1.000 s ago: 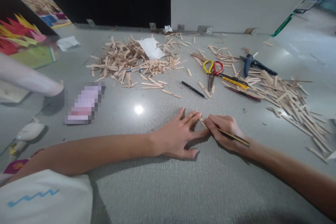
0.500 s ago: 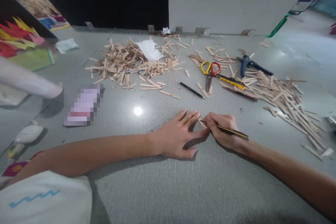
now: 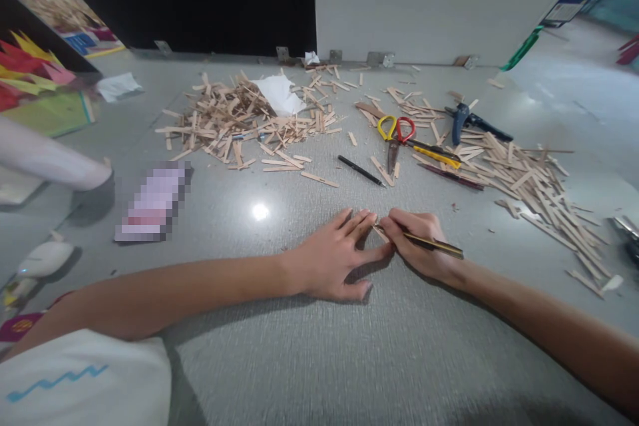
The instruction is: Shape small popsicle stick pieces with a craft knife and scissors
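My left hand (image 3: 337,256) lies on the grey table (image 3: 279,359) with its fingers spread, the fingertips pressing on a small wooden stick piece (image 3: 381,233). My right hand (image 3: 417,243) is closed around a dark, gold-edged pen-like tool (image 3: 435,245), its tip at the stick beside my left fingertips. Much of the stick is hidden by the fingers. Beyond the hands lie a black pen (image 3: 361,170), scissors with yellow and red handles (image 3: 393,153) and a yellow cutter (image 3: 439,156).
Wooden sticks lie in a left pile (image 3: 224,120) under white paper (image 3: 279,94) and a right pile (image 3: 544,193). A blue-black tool (image 3: 462,123) is at the back right. On the left are a blurred phone-like object (image 3: 156,203), a white mouse (image 3: 47,258) and another person's arm (image 3: 50,153).
The whole view has shifted slightly, so things appear a little further left. My right hand has moved its tool tip slightly along the stick; my left hand stays in place.
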The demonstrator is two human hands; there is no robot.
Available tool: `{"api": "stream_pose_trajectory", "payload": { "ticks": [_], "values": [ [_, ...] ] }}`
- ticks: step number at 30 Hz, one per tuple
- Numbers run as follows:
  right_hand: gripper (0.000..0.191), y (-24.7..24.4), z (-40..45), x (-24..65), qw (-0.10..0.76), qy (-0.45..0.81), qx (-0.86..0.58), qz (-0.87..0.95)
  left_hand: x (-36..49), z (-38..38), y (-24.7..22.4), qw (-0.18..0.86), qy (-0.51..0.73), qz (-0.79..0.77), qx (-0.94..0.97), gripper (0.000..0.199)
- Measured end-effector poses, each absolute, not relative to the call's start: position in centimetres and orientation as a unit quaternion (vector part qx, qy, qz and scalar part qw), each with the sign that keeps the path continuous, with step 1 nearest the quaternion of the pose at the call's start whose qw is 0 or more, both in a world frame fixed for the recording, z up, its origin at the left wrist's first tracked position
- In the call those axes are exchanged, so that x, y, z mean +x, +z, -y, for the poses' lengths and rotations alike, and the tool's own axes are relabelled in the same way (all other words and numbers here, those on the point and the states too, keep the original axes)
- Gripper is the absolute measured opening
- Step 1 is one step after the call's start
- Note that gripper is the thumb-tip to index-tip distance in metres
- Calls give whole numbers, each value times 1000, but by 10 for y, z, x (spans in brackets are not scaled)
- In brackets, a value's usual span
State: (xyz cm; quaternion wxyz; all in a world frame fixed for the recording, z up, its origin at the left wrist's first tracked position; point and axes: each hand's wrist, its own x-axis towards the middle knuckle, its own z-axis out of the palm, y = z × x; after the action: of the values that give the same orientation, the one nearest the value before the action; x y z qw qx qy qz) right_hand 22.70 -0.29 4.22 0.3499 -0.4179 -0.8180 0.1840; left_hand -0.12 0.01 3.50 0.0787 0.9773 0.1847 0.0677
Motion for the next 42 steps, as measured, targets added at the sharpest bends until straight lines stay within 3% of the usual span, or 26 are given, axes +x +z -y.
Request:
{"api": "stream_pose_trajectory", "payload": {
  "ticks": [24, 42],
  "values": [
    [48, 44, 4, 226, 336, 174, -418, 826, 1, 0, 35, 87, 67, -188, 976, 73],
    [52, 43, 6, 227, 325, 150, -424, 832, 9, 4, 42, 60, 25, -207, 976, 82]
  ]
}}
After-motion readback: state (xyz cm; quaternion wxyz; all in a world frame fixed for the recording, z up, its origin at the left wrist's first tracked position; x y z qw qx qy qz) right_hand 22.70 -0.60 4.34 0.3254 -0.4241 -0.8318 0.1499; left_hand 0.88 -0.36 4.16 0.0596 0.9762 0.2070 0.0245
